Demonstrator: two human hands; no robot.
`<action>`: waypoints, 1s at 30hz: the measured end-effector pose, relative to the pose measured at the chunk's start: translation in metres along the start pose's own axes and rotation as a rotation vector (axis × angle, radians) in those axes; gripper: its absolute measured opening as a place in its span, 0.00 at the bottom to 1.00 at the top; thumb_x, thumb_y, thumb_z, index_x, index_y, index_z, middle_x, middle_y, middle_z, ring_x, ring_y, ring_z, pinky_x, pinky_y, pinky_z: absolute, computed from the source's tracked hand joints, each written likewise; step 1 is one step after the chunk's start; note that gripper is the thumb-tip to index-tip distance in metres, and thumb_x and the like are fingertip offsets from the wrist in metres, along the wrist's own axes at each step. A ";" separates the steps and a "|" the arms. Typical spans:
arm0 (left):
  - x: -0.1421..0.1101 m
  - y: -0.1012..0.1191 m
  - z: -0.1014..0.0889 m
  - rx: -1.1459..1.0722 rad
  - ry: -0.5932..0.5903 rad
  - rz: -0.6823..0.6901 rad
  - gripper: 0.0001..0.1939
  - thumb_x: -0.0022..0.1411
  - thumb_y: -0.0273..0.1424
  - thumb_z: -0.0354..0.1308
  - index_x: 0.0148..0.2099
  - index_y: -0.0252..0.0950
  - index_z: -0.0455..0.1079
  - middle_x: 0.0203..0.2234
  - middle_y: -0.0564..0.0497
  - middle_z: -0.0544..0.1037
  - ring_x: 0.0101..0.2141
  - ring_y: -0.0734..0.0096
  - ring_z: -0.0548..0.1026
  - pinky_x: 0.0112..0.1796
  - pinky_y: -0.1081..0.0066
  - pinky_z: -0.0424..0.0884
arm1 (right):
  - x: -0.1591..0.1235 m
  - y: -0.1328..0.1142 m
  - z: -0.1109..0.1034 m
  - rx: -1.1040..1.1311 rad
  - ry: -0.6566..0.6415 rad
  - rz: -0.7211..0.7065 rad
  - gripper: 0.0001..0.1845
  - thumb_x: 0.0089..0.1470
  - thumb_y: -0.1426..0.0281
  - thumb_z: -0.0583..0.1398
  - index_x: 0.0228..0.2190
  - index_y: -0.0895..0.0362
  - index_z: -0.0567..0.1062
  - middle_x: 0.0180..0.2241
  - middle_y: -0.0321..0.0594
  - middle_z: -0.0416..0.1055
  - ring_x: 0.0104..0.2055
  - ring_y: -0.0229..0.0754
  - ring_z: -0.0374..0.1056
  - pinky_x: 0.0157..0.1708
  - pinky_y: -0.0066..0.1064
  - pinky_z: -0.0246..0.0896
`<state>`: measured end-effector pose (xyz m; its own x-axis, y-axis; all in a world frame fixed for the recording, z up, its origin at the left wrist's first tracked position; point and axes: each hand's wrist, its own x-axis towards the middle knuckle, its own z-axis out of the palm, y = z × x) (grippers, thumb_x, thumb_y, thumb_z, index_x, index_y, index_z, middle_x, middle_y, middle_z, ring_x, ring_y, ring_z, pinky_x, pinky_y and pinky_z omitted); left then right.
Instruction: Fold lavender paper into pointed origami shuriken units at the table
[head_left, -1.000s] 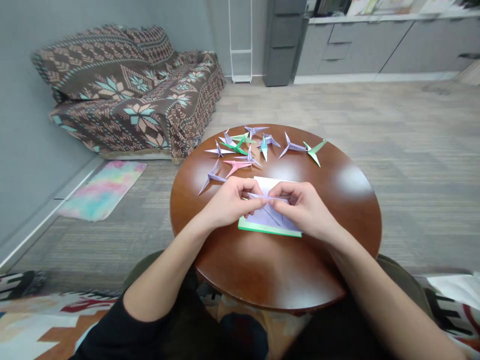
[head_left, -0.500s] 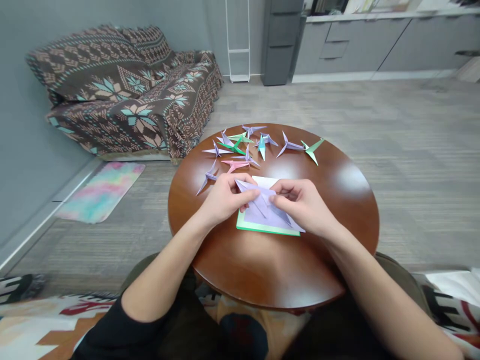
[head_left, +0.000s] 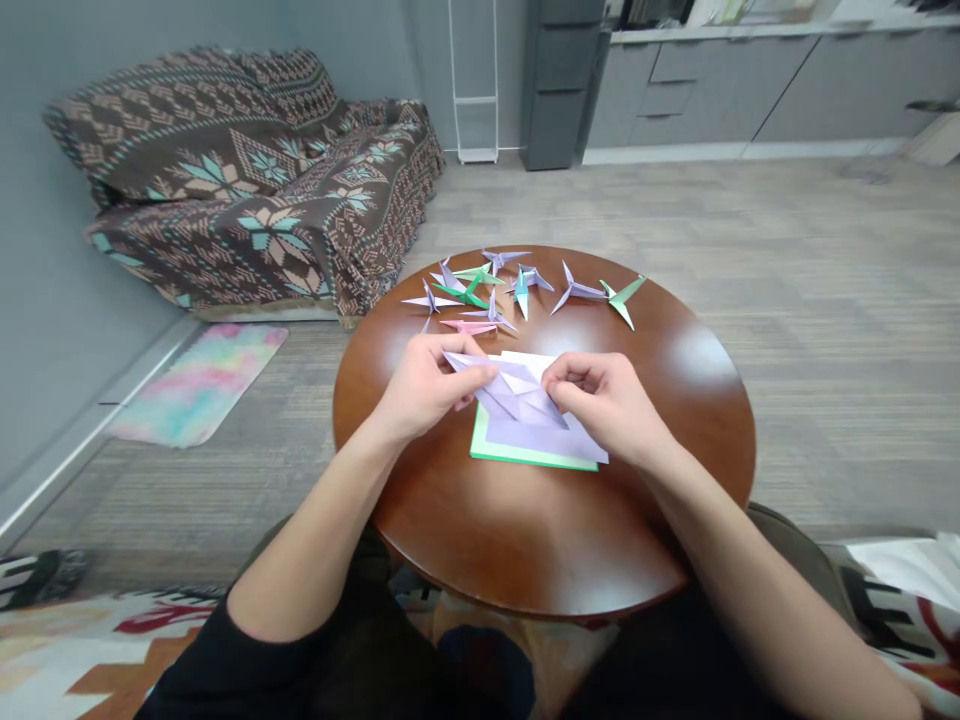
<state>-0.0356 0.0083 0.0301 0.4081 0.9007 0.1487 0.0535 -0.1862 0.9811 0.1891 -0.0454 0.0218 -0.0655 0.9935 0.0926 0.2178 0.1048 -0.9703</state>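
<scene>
A partly folded purple origami paper (head_left: 517,392) is stretched between my hands, its creased flaps facing up. My left hand (head_left: 435,385) pinches its pointed left end between thumb and fingers. The thumb and forefinger of my right hand (head_left: 600,400) grip its right edge. Beneath it lies a stack of square paper (head_left: 525,457), with purple and pale green sheets showing on top and a green edge at the front. Beyond my hands sit several folded paper cranes in purple, green and teal, with a pink paper crane (head_left: 469,327) closest to my left hand.
The round brown wooden table (head_left: 555,560) stands before my knees. A purple crane (head_left: 576,287) and a light green crane (head_left: 621,300) lie at its far right. Past it are a patterned covered sofa (head_left: 262,200), a pastel mat (head_left: 199,385) and grey cabinets (head_left: 712,95).
The purple paper has been spread wider, showing more flat folds. My left hand has moved left with its end, now covering most of one purple crane.
</scene>
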 end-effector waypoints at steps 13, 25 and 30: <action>-0.001 0.004 0.009 0.080 -0.108 -0.081 0.08 0.55 0.31 0.68 0.29 0.32 0.74 0.18 0.53 0.76 0.19 0.77 0.73 0.24 0.77 0.71 | 0.001 0.000 -0.004 -0.052 -0.149 -0.038 0.10 0.57 0.64 0.65 0.29 0.59 0.77 0.26 0.33 0.69 0.29 0.37 0.61 0.30 0.30 0.52; 0.006 -0.001 -0.024 0.122 -0.049 -0.053 0.03 0.53 0.26 0.61 0.28 0.32 0.74 0.20 0.54 0.74 0.19 0.79 0.70 0.20 0.79 0.68 | 0.001 0.001 -0.003 0.091 -0.067 0.040 0.14 0.53 0.61 0.68 0.27 0.59 0.77 0.25 0.35 0.72 0.26 0.37 0.63 0.28 0.30 0.53; 0.005 -0.009 -0.005 -0.083 -0.195 -0.048 0.10 0.58 0.34 0.65 0.36 0.31 0.78 0.26 0.49 0.79 0.26 0.72 0.77 0.25 0.74 0.75 | 0.002 0.003 -0.003 0.160 -0.040 0.065 0.16 0.52 0.59 0.69 0.29 0.59 0.78 0.27 0.37 0.75 0.27 0.38 0.65 0.28 0.30 0.55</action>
<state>-0.0385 0.0165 0.0231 0.5760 0.8133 0.0826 0.0050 -0.1045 0.9945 0.1931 -0.0424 0.0195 -0.0956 0.9952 0.0230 0.0653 0.0293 -0.9974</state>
